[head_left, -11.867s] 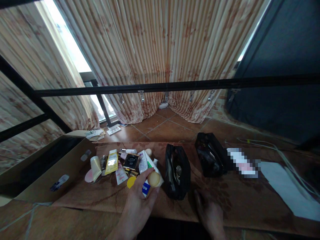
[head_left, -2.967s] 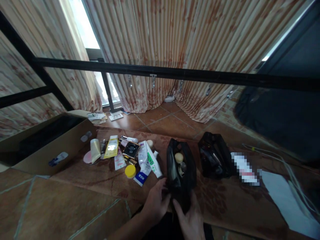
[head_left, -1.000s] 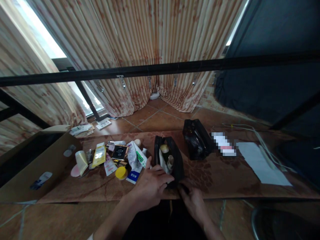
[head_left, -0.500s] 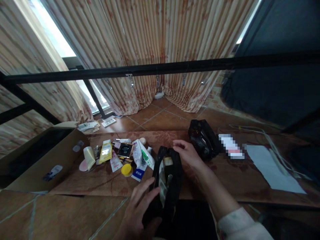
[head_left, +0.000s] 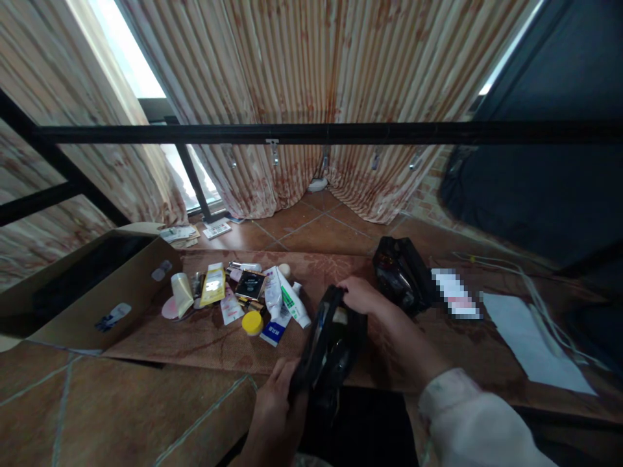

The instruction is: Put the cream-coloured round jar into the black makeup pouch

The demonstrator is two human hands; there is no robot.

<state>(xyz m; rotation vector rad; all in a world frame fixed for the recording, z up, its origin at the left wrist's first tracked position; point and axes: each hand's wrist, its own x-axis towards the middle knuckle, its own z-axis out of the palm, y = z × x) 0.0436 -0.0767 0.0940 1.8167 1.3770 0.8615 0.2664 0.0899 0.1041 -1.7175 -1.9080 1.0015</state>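
A black pouch (head_left: 329, 347) lies tilted at the near edge of a brown patterned mat (head_left: 214, 340), partly open, with small items showing inside. My left hand (head_left: 279, 405) grips its near end, fingers wrapped round the fabric. My right hand (head_left: 361, 295) is closed on its far end by the opening. To the left of the pouch lies a heap of cosmetics (head_left: 246, 295): tubes, sachets, a dark compact and a yellow round lid (head_left: 252, 322).
A second black pouch (head_left: 402, 275) sits further back on the right, beside a blurred packet and a white sheet of paper (head_left: 528, 340) with cables. An open cardboard box (head_left: 82, 288) stands at the left. A black bar (head_left: 311, 133) crosses in front of striped curtains.
My left hand has slid back along the pouch to its near end. My right hand has closed on the far end, and the pouch has tilted and narrowed at its opening.
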